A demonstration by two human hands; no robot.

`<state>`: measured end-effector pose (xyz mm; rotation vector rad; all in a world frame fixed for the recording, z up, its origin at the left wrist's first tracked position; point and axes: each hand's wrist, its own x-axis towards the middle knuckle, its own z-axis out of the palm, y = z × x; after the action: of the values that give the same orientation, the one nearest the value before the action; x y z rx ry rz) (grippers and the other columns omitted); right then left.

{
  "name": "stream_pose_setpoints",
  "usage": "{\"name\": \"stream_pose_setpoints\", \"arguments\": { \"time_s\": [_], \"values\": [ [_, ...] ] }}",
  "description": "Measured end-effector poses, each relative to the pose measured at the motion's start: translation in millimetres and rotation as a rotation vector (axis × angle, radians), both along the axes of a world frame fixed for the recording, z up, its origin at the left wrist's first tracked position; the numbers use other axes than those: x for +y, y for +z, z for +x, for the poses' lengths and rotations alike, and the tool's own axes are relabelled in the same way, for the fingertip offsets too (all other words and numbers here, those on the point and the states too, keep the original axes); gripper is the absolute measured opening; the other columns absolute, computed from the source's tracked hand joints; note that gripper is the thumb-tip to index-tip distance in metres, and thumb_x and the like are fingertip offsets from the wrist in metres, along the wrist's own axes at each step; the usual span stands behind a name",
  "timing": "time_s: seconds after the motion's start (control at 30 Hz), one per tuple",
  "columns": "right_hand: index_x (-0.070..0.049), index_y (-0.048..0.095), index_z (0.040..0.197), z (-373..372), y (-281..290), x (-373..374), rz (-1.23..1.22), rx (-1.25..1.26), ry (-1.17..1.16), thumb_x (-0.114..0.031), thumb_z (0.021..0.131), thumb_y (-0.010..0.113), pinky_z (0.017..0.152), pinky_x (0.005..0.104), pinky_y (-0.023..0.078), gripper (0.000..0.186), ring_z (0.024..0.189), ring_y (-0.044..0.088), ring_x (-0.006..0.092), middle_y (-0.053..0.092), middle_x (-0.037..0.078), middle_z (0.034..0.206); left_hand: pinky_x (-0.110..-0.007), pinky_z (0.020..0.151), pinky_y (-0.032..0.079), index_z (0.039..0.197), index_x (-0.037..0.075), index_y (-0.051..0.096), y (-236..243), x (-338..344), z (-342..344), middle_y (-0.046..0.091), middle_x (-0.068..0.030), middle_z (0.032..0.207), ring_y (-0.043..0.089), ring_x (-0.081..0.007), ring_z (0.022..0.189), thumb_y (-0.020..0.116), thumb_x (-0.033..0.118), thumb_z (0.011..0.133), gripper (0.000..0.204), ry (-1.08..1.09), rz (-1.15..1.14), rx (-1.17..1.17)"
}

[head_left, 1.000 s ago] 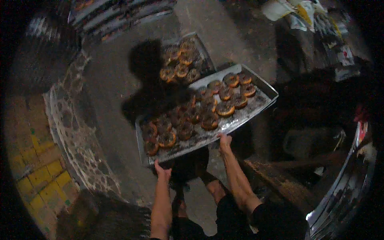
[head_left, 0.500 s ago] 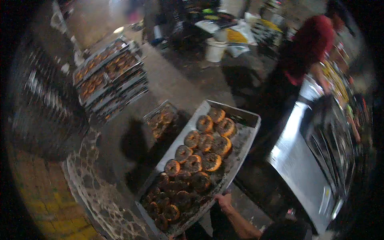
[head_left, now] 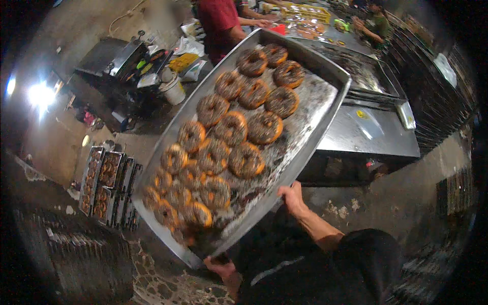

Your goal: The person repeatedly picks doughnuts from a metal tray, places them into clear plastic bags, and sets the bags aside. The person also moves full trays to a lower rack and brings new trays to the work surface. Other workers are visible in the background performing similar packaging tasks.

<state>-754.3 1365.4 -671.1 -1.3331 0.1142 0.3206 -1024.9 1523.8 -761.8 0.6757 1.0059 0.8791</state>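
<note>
Where the view half a second ago put the metal tray point(head_left: 321, 84) low over the floor, it now sits higher and larger in frame, still carried in both hands, far end toward the metal table point(head_left: 356, 133). Can't tell if that end touches anything.

Left hand point(head_left: 222, 266): mostly below frame then, now visible at the tray's near end, closed on the corner. Fingers partly hidden.

Right hand point(head_left: 292, 198): same long side as before, holding the wall, thumb side up. Fingertips hidden behind the metal, so can't tell how far they wrap under.

Load: ring doughnuts point(head_left: 231, 128) with dark tops, still bunched along the left side; scuffed metal strip shows along the right. Near-end ones in shadow.

Surroundings swung left with the head turn. Person in red shirt point(head_left: 219, 28) went from upper right to top centre, beyond the tray. Table has more of its top showing, incl. a yellow crate point(head_left: 304, 12) at the back. White bucket point(head_left: 173, 92) now left of the tray. Stacked trays point(head_left: 108, 185) dropped from upper left to lower left.
</note>
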Motion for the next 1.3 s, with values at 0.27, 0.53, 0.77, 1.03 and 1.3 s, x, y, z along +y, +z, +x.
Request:
{"name": "stream_pose_setpoints", "arguments": {
  "time_s": [0.27,0.53,0.77,1.03,1.3],
  "values": [
    [-0.002,0.052,0.068,-20,-18,41,0.312,0.163,-0.458,-0.011,0.061,0.062,0.047,0.0289,0.039,0.016,0.059,0.048,0.0156,0.049,0.005,0.068,-0.042,0.091,0.034,0.116,0.005,0.041,61,160,103,0.045,-0.0091,0.118,0.042,-0.0252,0.11,0.053,0.035,0.076,0.052,-0.521,-0.075,-0.286],
    [-0.001,0.05,0.072,-113,-47,117,0.382,0.174,-0.819,-0.014,0.07,0.061,0.054,0.0298,0.043,0.017,0.074,0.047,0.0135,0.046,0.005,0.078,-0.045,0.08,0.046,0.122,0.007,0.034,58,272,152,0.038,-0.0153,0.122,0.045,-0.0282,0.105,0.057,0.034,0.075,0.059,-0.881,-0.07,-0.05],
    [-0.006,0.055,0.068,-102,-41,148,0.278,0.029,-0.779,-0.023,0.076,0.068,0.053,0.0271,0.043,0.023,0.056,0.05,0.0104,0.053,0.001,0.068,-0.059,0.102,0.008,0.139,0.008,-0.006,26,301,237,-0.004,-0.026,0.142,-0.001,-0.041,0.132,0.066,0.037,0.071,0.103,-0.273,0.996,0.391],
    [0.001,0.053,0.063,-87,-54,125,-0.059,-0.018,-0.673,-0.033,0.075,0.068,0.044,0.0277,0.048,0.04,0.051,0.06,0.0177,0.058,0.012,0.061,-0.062,0.1,0.005,0.139,0.018,0.021,59,286,220,-0.005,-0.0237,0.144,-0.007,-0.0486,0.129,0.053,0.036,0.083,0.067,-0.449,1.374,0.699],
    [0.005,0.057,0.062,-60,-38,102,-0.48,-0.032,-0.678,-0.027,0.084,0.053,0.04,0.0273,0.048,0.038,0.042,0.057,0.0171,0.059,0.011,0.055,-0.064,0.099,0.004,0.135,0.018,0.035,41,260,194,0.001,-0.0246,0.144,-0.004,-0.0481,0.13,0.043,0.027,0.088,0.049,-0.545,1.628,0.794]
  ]
}}
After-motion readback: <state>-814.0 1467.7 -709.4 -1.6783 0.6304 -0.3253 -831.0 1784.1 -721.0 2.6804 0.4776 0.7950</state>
